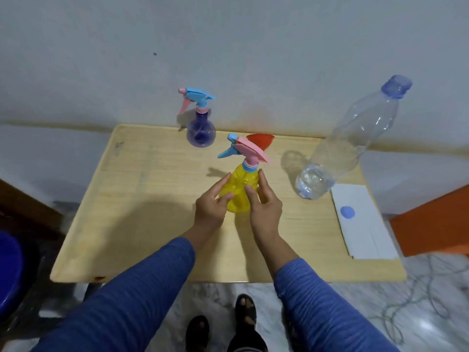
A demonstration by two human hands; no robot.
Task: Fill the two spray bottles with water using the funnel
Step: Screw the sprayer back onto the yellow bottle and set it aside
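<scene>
A person in blue sleeves stands at a pale wooden worktop (157, 224), both hands cupped around a yellow spray bottle (239, 190) that sits upright near the worktop's middle; the left hand (212, 205) presses its fingers against the bottle's left side while the right hand (265, 208) wraps the right side, thumb across the front, so each is grasping the yellow body; the bottle's pink-and-blue trigger head is screwed on, nozzle pointing left; just behind that head, toward the far edge, the rim of a red funnel (261, 140) shows, its lower part hidden by the sprayer; a purple spray bottle (201, 134) with a blue-and-pink trigger head stands upright at the far edge, well apart from the hands; near the right edge stands a tall clear plastic water bottle (347, 146), uncapped, with water pooled only in its base; beside its foot a white sheet of paper (368, 232) lies along the right edge, reaching toward the near right corner, a blue bottle cap (347, 212) resting on it; below the near edge, sandalled feet on a marbled floor.
</scene>
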